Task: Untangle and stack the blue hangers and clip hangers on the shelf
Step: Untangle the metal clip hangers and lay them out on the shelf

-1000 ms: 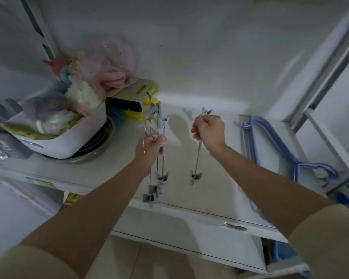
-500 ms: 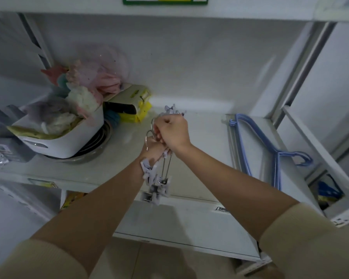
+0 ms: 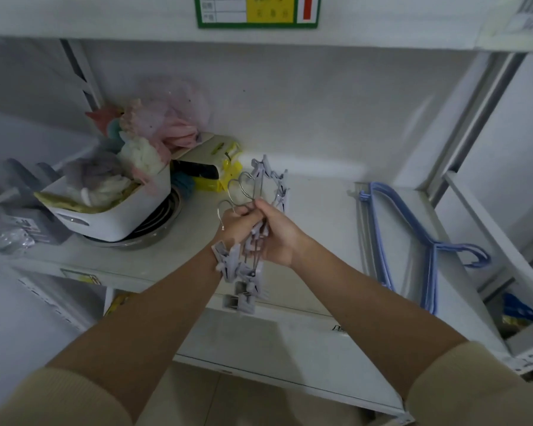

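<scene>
Clip hangers [image 3: 253,241] gathered in both hands above the shelf [image 3: 320,216], not yet set down.
Left hand [image 3: 234,222] and right hand [image 3: 277,232] both clench the bundle, wire hooks upward, clips dangling. Blue hangers [image 3: 413,235] already lie stacked at the shelf's right end; stacking the clip hangers seems to remain.

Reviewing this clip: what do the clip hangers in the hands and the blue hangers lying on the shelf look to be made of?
Grey clip hangers, gripped in a bunch by the left hand and right hand: thin shiny hooks and rods, likely metal wire; the clips look like matte grey plastic.
Blue hangers: smooth, evenly pale blue, probably plastic or plastic-coated wire; cannot tell which.
</scene>
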